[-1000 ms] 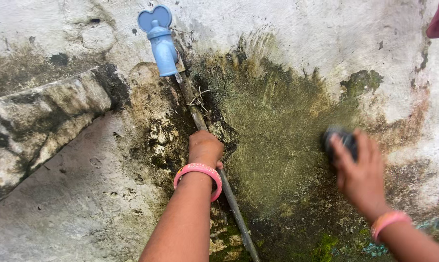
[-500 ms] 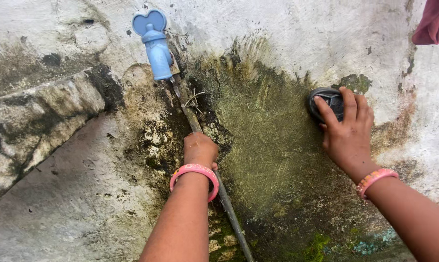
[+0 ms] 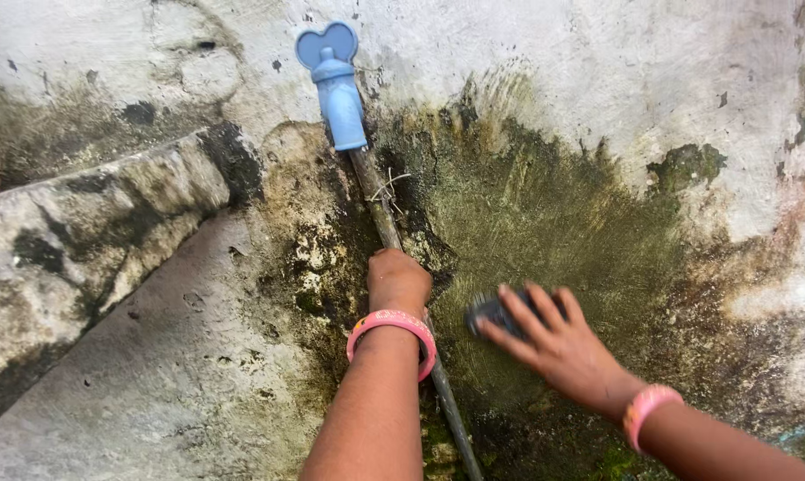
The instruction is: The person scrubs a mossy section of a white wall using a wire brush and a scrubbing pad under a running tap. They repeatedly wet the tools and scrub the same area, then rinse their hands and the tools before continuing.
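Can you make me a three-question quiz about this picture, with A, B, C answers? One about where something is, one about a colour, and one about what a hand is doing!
1. Where is the tap?
A. Above the left hand, at the top of the pipe
B. Lying on the ground
C. In the right hand

2. What colour are the two wristbands?
A. Green
B. Pink
C. Black

3. What is the right hand doing?
A. Hanging free in the air
B. Turning the tap
C. Pressing a dark scrubber against the wall

Answers:
1. A, the blue tap sits on the wall above the left hand, which closes its grip on the pipe.
2. B, the left wristband and the right wristband are both pink.
3. C, the fingers lie spread over a dark scrubber on the green, mossy wall.
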